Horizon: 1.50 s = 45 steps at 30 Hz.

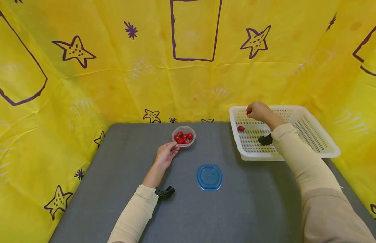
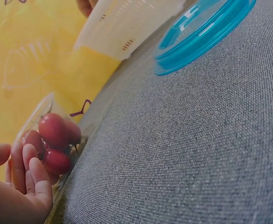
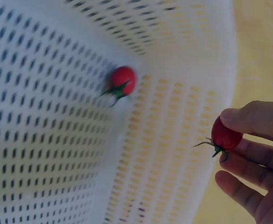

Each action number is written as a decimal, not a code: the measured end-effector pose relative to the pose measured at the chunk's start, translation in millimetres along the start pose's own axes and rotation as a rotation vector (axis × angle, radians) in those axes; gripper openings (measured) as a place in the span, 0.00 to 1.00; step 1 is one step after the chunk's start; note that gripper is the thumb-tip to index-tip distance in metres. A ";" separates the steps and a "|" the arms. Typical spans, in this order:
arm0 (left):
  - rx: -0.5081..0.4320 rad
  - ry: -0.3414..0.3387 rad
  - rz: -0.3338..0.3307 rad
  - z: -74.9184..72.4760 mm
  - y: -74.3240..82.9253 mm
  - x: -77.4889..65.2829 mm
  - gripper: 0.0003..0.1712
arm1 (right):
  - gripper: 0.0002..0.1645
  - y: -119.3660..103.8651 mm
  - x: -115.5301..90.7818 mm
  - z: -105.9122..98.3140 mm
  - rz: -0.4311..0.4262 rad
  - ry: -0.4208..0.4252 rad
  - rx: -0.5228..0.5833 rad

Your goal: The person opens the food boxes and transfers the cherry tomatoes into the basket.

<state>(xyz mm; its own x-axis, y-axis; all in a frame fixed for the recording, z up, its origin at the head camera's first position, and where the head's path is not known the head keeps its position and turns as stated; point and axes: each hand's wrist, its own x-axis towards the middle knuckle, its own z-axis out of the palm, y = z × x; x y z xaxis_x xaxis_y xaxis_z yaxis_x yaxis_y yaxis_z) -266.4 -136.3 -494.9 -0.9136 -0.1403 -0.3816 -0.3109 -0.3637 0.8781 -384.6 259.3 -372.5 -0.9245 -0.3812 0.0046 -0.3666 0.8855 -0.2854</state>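
Note:
Between thumb and fingers my right hand (image 1: 261, 112) pinches a cherry tomato (image 3: 226, 135) with a green stem, above the far left side of a white perforated plastic basket (image 1: 323, 143). One more cherry tomato (image 1: 241, 128) lies on the basket floor near its left wall. My left hand (image 1: 166, 154) rests its loosely bent fingers against the near left side of a small clear plastic container (image 1: 183, 129). Inside that container sit several red cherry tomatoes (image 2: 53, 129), some with green stems.
A round blue lid (image 1: 209, 177) lies flat on the grey tabletop (image 1: 230, 216), between the container and my body. Yellow printed cloth (image 1: 115, 84) hangs behind the table and along both sides. The basket stands at the back right.

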 end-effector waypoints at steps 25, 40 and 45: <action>0.020 -0.010 -0.010 4.5 5.2 -0.1 0.09 | 0.08 26.0 3.4 45.8 0.105 -0.171 -0.093; 0.021 0.006 -0.025 3.3 4.0 1.1 0.08 | 0.03 29.4 6.1 51.4 0.113 -0.196 -0.097; 0.017 0.004 -0.029 2.4 2.4 0.6 0.11 | 0.12 27.1 7.0 43.4 0.106 -0.184 -0.127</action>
<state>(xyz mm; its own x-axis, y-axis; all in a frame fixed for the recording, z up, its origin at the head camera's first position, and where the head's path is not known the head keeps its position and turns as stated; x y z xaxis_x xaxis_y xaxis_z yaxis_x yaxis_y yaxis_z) -268.3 -135.1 -492.3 -0.9030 -0.1341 -0.4082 -0.3418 -0.3516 0.8715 -396.5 269.1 -421.8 -0.9279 -0.3163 -0.1972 -0.2898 0.9449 -0.1522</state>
